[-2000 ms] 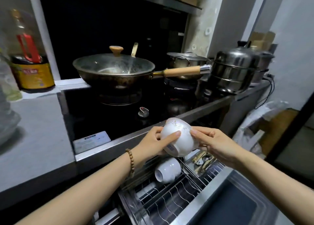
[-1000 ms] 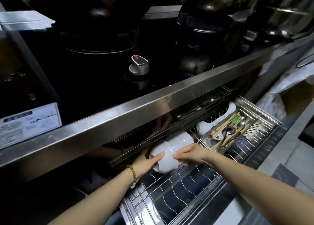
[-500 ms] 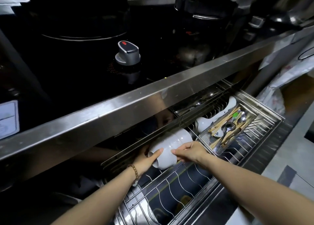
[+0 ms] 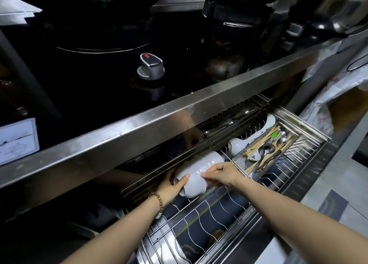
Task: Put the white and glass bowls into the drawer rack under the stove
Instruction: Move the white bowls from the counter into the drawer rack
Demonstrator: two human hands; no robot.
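White bowl [image 4: 194,181] is being held on its side at the back-left of the drawer rack [image 4: 209,216], low over the wires. Whether the wires are being touched cannot be told. The bowl is being held up against a second white bowl [image 4: 212,160], which is lying on its side just behind it, partly under the steel counter edge [image 4: 139,124].

The bowl is being gripped by the left hand [image 4: 171,189], with the thumb laid across the near side and the fingers hidden behind the rim. The bowl's right side is being pinched by the right hand [image 4: 221,174], fingertips curled onto the wall. A bead bracelet [image 4: 158,201] is being worn on the left wrist.

The rack is being shown pulled out beneath the stove. A mesh cutlery tray [image 4: 241,161] is being carried on the rack's right part, with chopsticks [image 4: 264,137] and spoons [image 4: 265,149] lying in it. A white crockery piece [image 4: 237,144] is lying just behind the tray; its kind cannot be told. A knob [image 4: 150,66] with a red mark is being shown on the black stovetop above.
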